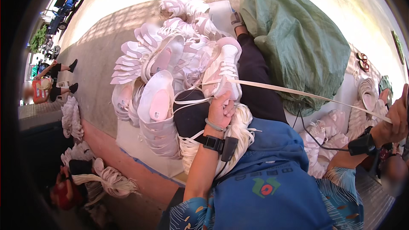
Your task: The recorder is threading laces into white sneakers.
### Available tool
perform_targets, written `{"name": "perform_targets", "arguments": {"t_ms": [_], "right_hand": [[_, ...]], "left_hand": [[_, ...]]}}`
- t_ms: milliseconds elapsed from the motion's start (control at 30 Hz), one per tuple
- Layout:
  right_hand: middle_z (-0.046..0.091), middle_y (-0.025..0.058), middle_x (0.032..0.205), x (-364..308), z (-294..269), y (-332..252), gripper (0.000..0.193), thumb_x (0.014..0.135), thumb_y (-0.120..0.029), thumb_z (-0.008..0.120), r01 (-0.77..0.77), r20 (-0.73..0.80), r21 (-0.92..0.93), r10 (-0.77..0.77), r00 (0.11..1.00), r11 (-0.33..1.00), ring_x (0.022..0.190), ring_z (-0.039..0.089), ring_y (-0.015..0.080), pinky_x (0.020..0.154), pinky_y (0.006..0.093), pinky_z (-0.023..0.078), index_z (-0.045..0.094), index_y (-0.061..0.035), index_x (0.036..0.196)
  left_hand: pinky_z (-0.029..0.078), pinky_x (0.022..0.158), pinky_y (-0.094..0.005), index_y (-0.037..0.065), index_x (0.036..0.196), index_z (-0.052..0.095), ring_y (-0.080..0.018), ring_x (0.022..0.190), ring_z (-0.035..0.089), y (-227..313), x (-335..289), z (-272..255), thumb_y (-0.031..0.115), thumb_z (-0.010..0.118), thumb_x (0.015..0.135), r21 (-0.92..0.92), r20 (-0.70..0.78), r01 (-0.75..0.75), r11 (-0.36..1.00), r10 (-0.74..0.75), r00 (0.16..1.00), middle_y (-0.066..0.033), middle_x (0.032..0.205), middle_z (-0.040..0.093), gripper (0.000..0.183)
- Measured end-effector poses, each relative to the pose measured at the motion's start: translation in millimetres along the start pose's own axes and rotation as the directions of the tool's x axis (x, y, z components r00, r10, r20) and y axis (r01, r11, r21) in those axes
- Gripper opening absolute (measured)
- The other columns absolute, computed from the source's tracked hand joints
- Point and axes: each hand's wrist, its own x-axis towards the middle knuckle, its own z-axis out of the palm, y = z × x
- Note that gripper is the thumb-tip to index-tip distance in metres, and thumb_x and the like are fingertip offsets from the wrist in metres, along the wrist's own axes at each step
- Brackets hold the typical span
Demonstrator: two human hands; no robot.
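A white and pale pink shoe upper [225,66] rests on my leg, its front pointing away from me. My left hand [221,113] is closed on its near end. A flat cream shoelace [289,90] runs through the eyelets and stretches taut to the far right, where my right hand [396,119] is closed on it. Another stretch of the lace hangs in a loop left of the upper. Beside my left wrist, a thick bundle of cream laces [240,123] lies across my lap, on the blue apron [264,183].
Stacked shoe uppers [157,113] crowd the left and far side, some with pink insides. A large green sack [294,38] stands at the right. More uppers [328,132] lie past my right knee. Other people [66,189] sit at the left; sandals [362,61] lie at the right.
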Motion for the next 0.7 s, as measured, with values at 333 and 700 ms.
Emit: {"name": "perform_targets", "arguments": {"t_ms": [333,700], "right_hand": [[0.055,0.0107,0.084,-12,-76,207,0.023,0.081,-0.013,0.063,-0.514,-0.457,-0.855,0.363,0.812,0.072,0.07,0.055,0.0195,0.063,0.0324,0.046,0.059,-0.0006,0.1],[0.054,0.0163,0.087,-35,-114,305,0.014,0.084,-0.015,0.057,-0.172,-0.204,-0.979,0.485,0.85,-0.11,0.072,0.059,0.0364,0.061,0.0431,0.047,0.054,-0.0015,0.086]], "left_hand": [[0.027,0.033,-0.0199,0.012,0.095,0.056,-0.0053,0.038,0.034,4,-6,7,0.03,0.05,0.095,-0.029,-0.09,-0.024,0.999,0.021,0.996,0.0024,0.066,0.054,0.019],[0.028,0.033,-0.0184,0.011,0.097,0.057,-0.0037,0.038,0.035,3,-8,13,0.033,0.047,0.096,0.029,-0.116,-0.01,1.0,0.014,0.993,0.0019,0.065,0.055,0.024]]}}
